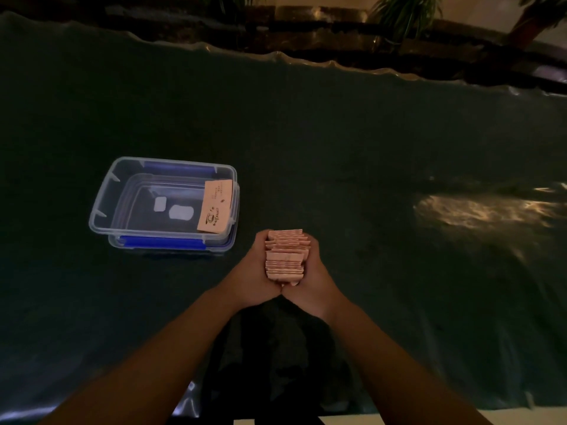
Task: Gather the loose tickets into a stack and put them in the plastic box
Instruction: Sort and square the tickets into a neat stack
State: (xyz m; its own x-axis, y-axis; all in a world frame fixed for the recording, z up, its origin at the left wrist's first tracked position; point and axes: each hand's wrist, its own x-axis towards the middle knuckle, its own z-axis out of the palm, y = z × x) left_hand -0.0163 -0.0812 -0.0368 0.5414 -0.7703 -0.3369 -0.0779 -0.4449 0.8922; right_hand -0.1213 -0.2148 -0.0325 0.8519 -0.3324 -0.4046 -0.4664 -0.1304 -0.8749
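A thick stack of pink tickets [286,257] stands on edge between my two hands, near the middle of the dark green table. My left hand [254,271] presses its left side and my right hand [316,274] presses its right side, palms meeting at the near end. The clear plastic box [101,210] with blue clips sits open to the left and a little farther away. One pink ticket [214,207] with a coffee-cup print leans against the box's right inner wall.
The dark green table cover [368,148] stretches wide in all directions; a patch of light glare [478,210] lies at the right. Potted plants and a dark ledge [337,32] run behind the far edge. My dark-clothed lap shows below the near edge.
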